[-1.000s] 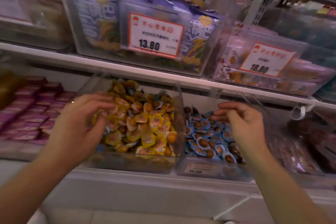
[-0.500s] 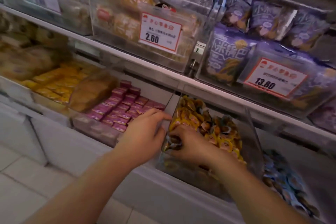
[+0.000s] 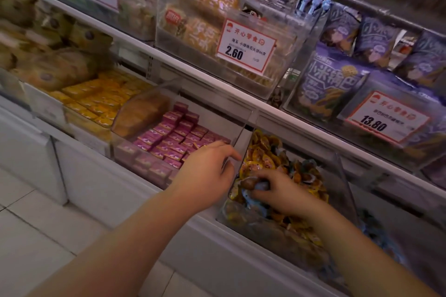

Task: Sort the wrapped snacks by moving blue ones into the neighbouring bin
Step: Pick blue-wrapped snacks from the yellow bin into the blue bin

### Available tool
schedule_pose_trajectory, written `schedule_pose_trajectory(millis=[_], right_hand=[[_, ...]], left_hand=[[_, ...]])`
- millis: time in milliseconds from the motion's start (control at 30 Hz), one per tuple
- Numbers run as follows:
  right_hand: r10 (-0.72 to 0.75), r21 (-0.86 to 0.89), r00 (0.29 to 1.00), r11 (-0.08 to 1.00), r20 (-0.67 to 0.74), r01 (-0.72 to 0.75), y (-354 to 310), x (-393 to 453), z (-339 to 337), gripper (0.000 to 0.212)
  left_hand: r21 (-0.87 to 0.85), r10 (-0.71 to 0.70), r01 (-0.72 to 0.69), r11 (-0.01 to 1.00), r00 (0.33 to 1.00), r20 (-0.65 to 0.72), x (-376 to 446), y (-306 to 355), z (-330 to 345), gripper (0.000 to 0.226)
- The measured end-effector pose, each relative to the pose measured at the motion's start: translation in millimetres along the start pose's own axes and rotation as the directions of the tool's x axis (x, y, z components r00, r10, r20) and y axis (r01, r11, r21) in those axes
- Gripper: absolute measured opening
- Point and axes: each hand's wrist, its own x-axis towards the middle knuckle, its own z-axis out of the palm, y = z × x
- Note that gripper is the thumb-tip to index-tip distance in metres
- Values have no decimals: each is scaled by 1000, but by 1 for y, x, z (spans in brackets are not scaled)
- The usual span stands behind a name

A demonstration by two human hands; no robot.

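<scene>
A clear bin on the lower shelf holds several yellow wrapped snacks with a few blue ones mixed in. My right hand is inside it at the front left corner, fingers closed on blue wrapped snacks. My left hand rests against the bin's left wall, fingers spread, holding nothing. The neighbouring bin of blue wrapped snacks shows at the lower right, partly hidden by my right forearm.
Left of the yellow bin stands a bin of pink boxes, then orange packs and brown buns. The upper shelf carries bins with price tags 2.60 and 13.80. White tiled floor lies below left.
The view has swung left. My right hand went from above the blue bin into the yellow bin and closed on blue snacks. My left hand shifted from the yellow snacks to the bin's left wall.
</scene>
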Motion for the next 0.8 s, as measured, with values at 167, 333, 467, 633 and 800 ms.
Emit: schedule_pose_trajectory(millis=[167, 333, 467, 633, 800], right_hand=[[125, 247, 965, 967, -230, -66, 15, -23, -31, 8], [183, 370, 919, 928, -349, -44, 24, -38, -39, 4], [40, 73, 972, 997, -231, -23, 24, -44, -30, 15], [-145, -452, 989, 882, 10, 133, 9, -26, -1, 29], [-144, -465, 982, 866, 120, 184, 7, -12, 1, 26]], left_hand=[[-55, 99, -105, 993, 989, -107, -2, 22, 13, 23], [35, 191, -195, 980, 977, 97, -3, 39, 38, 32], [617, 66, -400, 678, 869, 490, 5, 33, 47, 43], [659, 68, -459, 596, 847, 527, 27, 21, 38, 35], [522, 223, -417, 744, 891, 395, 17, -5, 35, 32]])
